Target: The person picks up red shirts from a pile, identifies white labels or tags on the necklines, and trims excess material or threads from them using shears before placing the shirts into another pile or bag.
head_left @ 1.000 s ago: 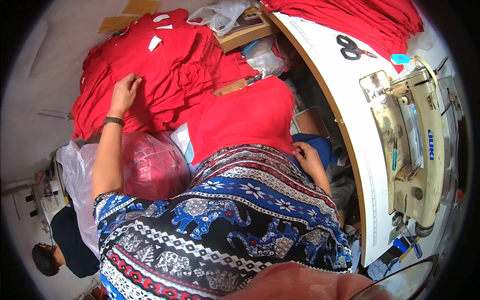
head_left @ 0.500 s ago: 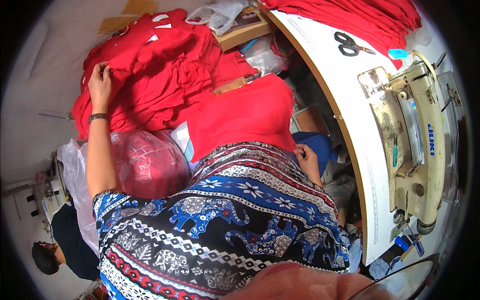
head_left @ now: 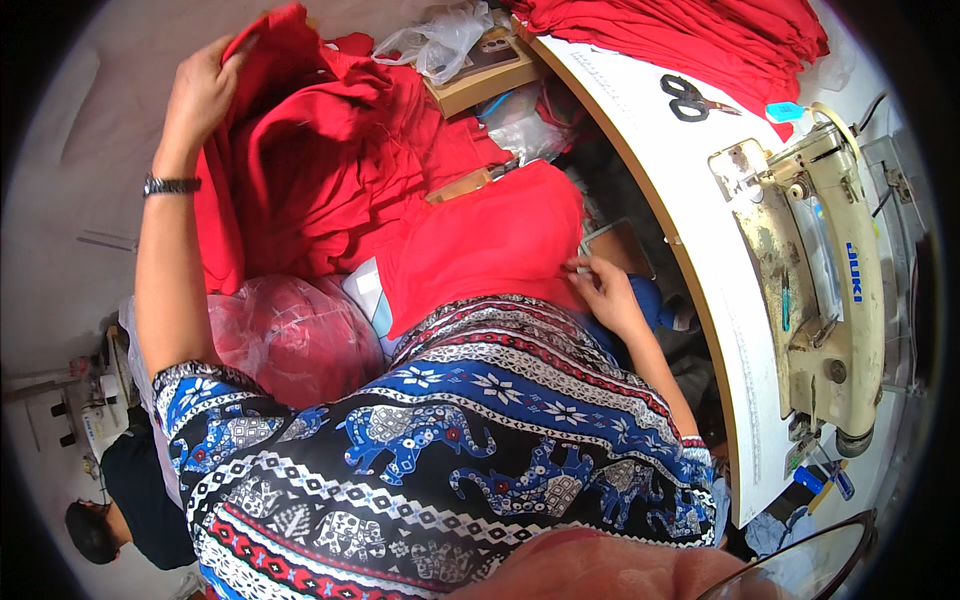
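Observation:
My left hand [head_left: 205,88] grips the upper edge of a red fabric piece and holds it raised at the far left. That piece hangs in folds over a big heap of red fabric [head_left: 350,190]. Another red fabric piece [head_left: 480,245] lies spread across my lap. At its right edge is my right hand [head_left: 603,288], thumb and fingers bent close together near the cloth. Whether anything is pinched between those fingers is too small to make out.
To my right stands a white sewing table [head_left: 650,130] with a sewing machine [head_left: 835,290], black-handled scissors [head_left: 690,98] and more red fabric [head_left: 690,40]. A cardboard box [head_left: 485,80] is beyond my lap. A plastic-wrapped red bundle [head_left: 300,335] is at left; another person [head_left: 145,490] sits behind it.
My left hand has risen and lifted red fabric off the heap into tall folds. My right hand has moved up and slightly left along the edge of the lap cloth.

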Demonstrator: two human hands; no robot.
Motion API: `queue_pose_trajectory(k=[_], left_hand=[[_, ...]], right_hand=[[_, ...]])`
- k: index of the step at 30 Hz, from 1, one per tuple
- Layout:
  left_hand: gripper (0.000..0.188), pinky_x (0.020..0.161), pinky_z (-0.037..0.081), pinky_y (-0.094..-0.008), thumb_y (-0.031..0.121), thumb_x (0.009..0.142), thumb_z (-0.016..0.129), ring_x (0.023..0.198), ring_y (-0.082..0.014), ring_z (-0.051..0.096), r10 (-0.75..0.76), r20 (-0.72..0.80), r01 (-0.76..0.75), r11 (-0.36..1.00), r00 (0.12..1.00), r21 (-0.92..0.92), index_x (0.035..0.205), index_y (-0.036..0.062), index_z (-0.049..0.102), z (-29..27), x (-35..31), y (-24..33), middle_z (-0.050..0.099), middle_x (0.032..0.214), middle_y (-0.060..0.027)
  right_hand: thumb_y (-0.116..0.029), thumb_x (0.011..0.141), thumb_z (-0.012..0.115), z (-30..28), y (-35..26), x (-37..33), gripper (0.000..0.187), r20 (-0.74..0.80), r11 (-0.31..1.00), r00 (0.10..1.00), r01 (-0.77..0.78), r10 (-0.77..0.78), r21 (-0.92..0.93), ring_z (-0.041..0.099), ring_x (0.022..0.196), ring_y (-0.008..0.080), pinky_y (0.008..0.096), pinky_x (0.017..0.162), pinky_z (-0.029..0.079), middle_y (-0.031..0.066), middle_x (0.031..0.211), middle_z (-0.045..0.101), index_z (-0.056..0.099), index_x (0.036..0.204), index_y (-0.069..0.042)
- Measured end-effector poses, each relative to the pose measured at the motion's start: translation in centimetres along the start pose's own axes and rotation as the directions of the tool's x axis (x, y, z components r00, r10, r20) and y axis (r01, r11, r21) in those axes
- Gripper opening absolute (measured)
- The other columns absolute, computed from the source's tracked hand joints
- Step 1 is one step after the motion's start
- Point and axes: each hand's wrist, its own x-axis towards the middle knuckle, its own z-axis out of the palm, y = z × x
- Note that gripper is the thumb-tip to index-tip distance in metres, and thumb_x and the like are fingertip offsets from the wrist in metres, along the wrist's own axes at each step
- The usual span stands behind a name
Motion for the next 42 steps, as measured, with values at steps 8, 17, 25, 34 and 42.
queue_pose_trajectory(k=[8,17,25,34,42], left_hand=[[0.032,0.085,0.049,-0.0340,0.018,0.096,0.051,0.097,-0.0236,0.064,-0.242,-0.072,0.204,0.917,0.968,-0.343,0.119,-0.0041,0.059,4.8,1.3,-4.3,0.067,0.108,-0.0180],[0.037,0.084,0.054,-0.0324,0.003,0.095,0.045,0.098,-0.0200,0.064,0.003,-0.381,-0.381,-0.043,0.924,-0.924,0.132,-0.0053,0.045,-1.4,1.5,14.3,0.059,0.120,-0.0157],[0.042,0.077,0.056,-0.0261,0.000,0.093,0.042,0.091,-0.0209,0.065,-0.212,-0.491,-0.508,-0.032,0.845,-0.861,0.133,-0.0087,0.040,3.6,1.6,21.6,0.054,0.124,-0.0186],[0.043,0.076,0.056,-0.0321,0.002,0.095,0.044,0.083,-0.0194,0.066,-0.198,0.092,0.153,0.321,0.976,-0.935,0.138,-0.0027,0.038,10.5,-1.6,11.8,0.061,0.109,-0.0158],[0.068,0.062,0.057,-0.0309,-0.004,0.088,0.033,0.070,-0.0212,0.068,-0.302,0.720,0.780,0.272,0.625,-0.563,0.151,0.0161,0.018,14.0,-17.7,8.0,0.062,0.093,-0.0156]], right_hand=[[-0.005,0.088,0.065,1.6,-2.3,2.7,0.018,0.152,0.997,0.985,0.073,-0.078,0.035,0.053,0.071,0.0041,0.0214,0.066,0.046,0.0015,0.087,0.064,0.063,0.106,-0.001],[-0.016,0.080,0.075,-1.5,-17.0,5.7,0.067,0.067,0.869,0.942,0.275,-0.330,0.412,0.054,0.118,0.0229,0.0345,0.089,0.048,0.0119,0.133,0.053,0.042,0.137,-0.007],[-0.014,0.082,0.064,-8.5,-15.7,6.9,0.037,-0.035,0.937,0.968,0.231,-0.249,-0.263,0.066,0.093,0.0352,0.0392,0.083,0.051,0.0188,0.096,0.069,0.060,0.119,-0.006],[-0.002,0.076,0.060,-16.2,-9.7,8.3,0.034,-0.352,0.607,0.795,0.027,-0.495,-0.794,0.062,0.095,0.0360,0.0450,0.082,0.050,0.0152,0.100,0.066,0.064,0.109,-0.009],[-0.005,0.072,0.064,-3.9,2.2,-0.4,0.024,-0.030,0.653,0.936,0.222,-0.351,-0.724,0.057,0.091,0.0302,0.0399,0.078,0.049,0.0097,0.094,0.058,0.062,0.096,-0.008]])
